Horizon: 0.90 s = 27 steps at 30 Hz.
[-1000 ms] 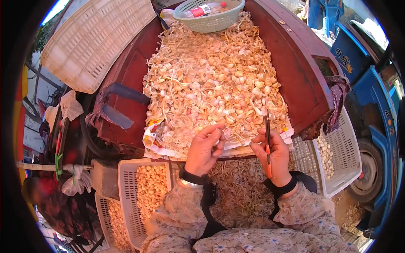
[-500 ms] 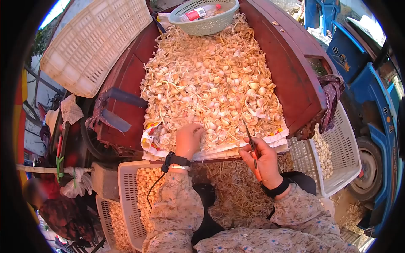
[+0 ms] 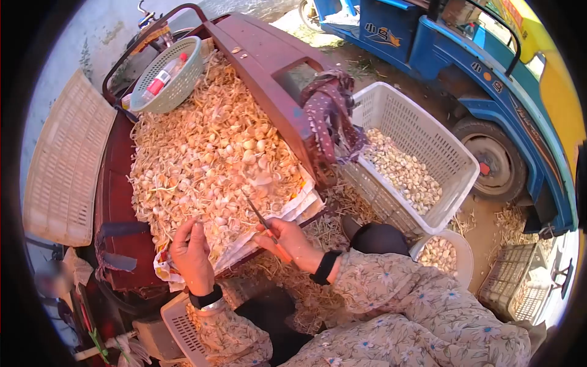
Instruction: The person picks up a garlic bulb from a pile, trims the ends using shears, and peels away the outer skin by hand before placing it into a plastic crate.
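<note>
A heap of garlic bulbs and cloves (image 3: 214, 140), mixed with dry stalks and skins, lies on a white sack (image 3: 293, 205) in the dark red cart bed. My left hand (image 3: 192, 257) is at the heap's near edge, thumb and fingers drawn together; whatever is between them, if anything, is too small to make out. To its right, my right hand (image 3: 290, 241) is closed round the orange-red handle of a pair of scissors (image 3: 260, 215). Their dark pointed blades aim up and left over the garlic.
A white crate (image 3: 449, 150) of cloves stands right of the cart, with a white bucket (image 3: 461, 260) of garlic below it. A green basket (image 3: 177, 85) holding a bottle sits on the heap's far end. A blue three-wheeler (image 3: 422, 52) is parked beyond.
The view has turned to the right, so the cart appears further left and tilted and the crate shows fully. My left hand has lifted from the bulbs; my right still holds the scissors.
</note>
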Each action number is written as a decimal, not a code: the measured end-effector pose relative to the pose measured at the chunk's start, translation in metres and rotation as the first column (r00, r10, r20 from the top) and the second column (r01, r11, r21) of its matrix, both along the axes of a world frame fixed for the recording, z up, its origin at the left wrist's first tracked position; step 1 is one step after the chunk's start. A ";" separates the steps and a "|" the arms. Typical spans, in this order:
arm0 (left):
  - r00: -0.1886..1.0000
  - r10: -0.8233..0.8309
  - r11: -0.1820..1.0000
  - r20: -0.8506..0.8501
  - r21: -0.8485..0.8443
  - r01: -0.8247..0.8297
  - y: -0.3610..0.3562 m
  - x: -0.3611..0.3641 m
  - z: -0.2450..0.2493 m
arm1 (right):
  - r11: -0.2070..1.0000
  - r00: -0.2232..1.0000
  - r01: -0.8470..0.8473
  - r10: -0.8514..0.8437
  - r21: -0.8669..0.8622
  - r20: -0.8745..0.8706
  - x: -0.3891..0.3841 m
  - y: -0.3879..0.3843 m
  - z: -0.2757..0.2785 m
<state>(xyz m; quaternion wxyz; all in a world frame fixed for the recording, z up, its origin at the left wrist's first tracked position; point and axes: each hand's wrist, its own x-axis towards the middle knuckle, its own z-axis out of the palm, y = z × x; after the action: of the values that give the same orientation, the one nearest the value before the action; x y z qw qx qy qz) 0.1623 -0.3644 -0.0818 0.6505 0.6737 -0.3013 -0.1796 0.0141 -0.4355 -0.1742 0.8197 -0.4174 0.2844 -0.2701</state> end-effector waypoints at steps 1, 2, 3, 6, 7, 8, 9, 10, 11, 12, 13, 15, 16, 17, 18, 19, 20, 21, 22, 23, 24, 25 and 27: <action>0.999 -0.048 0.998 -0.020 -0.048 0.047 -0.003 -0.007 0.010 | 0.995 0.998 0.061 -0.062 -0.078 -0.020 0.003 0.001 -0.007; 0.997 -0.069 0.993 -0.022 -0.093 0.067 -0.008 -0.017 0.021 | 0.982 0.993 0.103 -0.110 -0.157 -0.032 0.005 0.001 -0.011; 0.993 -0.117 0.989 -0.029 -0.099 0.114 -0.009 -0.023 0.031 | 0.981 0.992 0.115 -0.122 -0.155 -0.036 0.003 -0.001 -0.009; 0.973 -0.232 0.968 -0.006 -0.102 0.230 -0.015 -0.045 0.055 | 0.959 0.976 0.100 -0.146 -0.264 -0.160 -0.007 -0.006 -0.004; 0.970 -0.241 0.965 0.021 -0.101 0.242 -0.010 -0.050 0.064 | 0.972 0.980 0.066 -0.107 -0.227 -0.171 -0.012 -0.007 -0.003; 0.947 -0.321 0.947 0.012 -0.031 0.321 -0.002 -0.056 0.072 | 0.980 0.983 0.011 -0.047 -0.199 -0.178 -0.013 -0.008 0.000; 0.920 -0.392 0.919 -0.001 0.029 0.392 0.003 -0.063 0.080 | 0.985 0.986 0.013 -0.041 -0.173 -0.161 -0.010 -0.007 -0.007; 0.879 -0.476 0.868 -0.030 0.144 0.475 0.008 -0.071 0.088 | 0.988 0.989 0.019 -0.041 -0.151 -0.145 -0.006 -0.005 -0.016; 0.844 -0.534 0.803 -0.042 0.286 0.523 0.011 -0.079 0.089 | 0.995 0.996 0.018 -0.026 -0.097 -0.080 -0.004 -0.004 -0.022; 0.704 -0.708 0.617 -0.056 0.436 0.655 0.008 -0.085 0.086 | 0.999 1.000 0.014 -0.014 -0.038 -0.020 -0.005 -0.002 -0.025; 0.620 -0.750 0.426 -0.230 0.550 0.718 0.010 -0.091 0.079 | 1.000 1.000 -0.003 0.003 0.003 -0.009 -0.012 0.000 -0.017; 0.604 -0.325 0.443 -0.728 0.446 0.777 0.018 -0.098 0.051 | 0.997 1.000 -0.010 0.009 0.080 0.015 -0.016 0.007 -0.011; 0.631 -0.300 0.510 -0.716 0.438 0.740 0.010 -0.087 0.048 | 0.999 0.995 -0.042 0.039 -0.024 -0.089 -0.017 0.008 -0.009; 0.651 -0.270 0.571 -0.710 0.426 0.702 -0.001 -0.078 0.049 | 0.998 0.998 -0.052 0.053 0.028 -0.035 -0.011 0.011 -0.029; 0.665 -0.238 0.628 -0.707 0.411 0.661 -0.014 -0.067 0.053 | 0.994 0.998 -0.067 0.066 0.083 0.016 -0.002 0.010 -0.045; 0.729 -0.377 0.756 -0.572 0.265 0.599 -0.043 -0.046 0.072 | 0.994 0.998 -0.055 0.056 0.089 -0.003 -0.001 0.010 -0.039; 0.793 -0.374 0.887 -0.480 0.065 0.458 -0.073 -0.023 0.091 | 0.995 0.999 -0.041 0.043 0.096 -0.021 -0.001 0.012 -0.029; 0.855 -0.353 0.934 -0.381 -0.094 0.344 -0.096 -0.001 0.111 | 0.994 0.999 -0.023 0.027 0.107 -0.042 -0.002 0.014 -0.020; 0.878 -0.234 0.972 -0.419 -0.136 0.194 -0.110 0.029 0.115 | 0.997 0.998 -0.018 0.022 0.074 -0.059 -0.004 0.013 -0.016; 0.915 -0.182 0.983 -0.359 -0.073 0.167 -0.112 0.048 0.105 | 0.999 0.997 -0.013 0.016 0.043 -0.077 -0.006 0.011 -0.013; 0.946 -0.129 0.991 -0.297 -0.009 0.133 -0.113 0.065 0.093 | 1.000 0.995 -0.009 0.011 0.015 -0.095 -0.008 0.010 -0.010; 0.970 -0.073 0.995 -0.233 0.055 0.088 -0.112 0.077 0.080 | 0.999 0.996 -0.001 0.005 0.047 -0.086 -0.011 0.009 -0.003; 0.996 -0.084 0.941 -0.027 0.328 0.088 -0.096 0.083 0.047 | 1.000 0.994 -0.017 0.019 0.013 -0.105 -0.015 0.004 0.000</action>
<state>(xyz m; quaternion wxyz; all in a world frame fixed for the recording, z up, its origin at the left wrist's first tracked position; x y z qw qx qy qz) 0.2455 -0.4602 -0.0351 0.5226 0.7576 -0.2921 -0.2599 -0.0008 -0.4312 -0.1740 0.8085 -0.4287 0.3249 -0.2387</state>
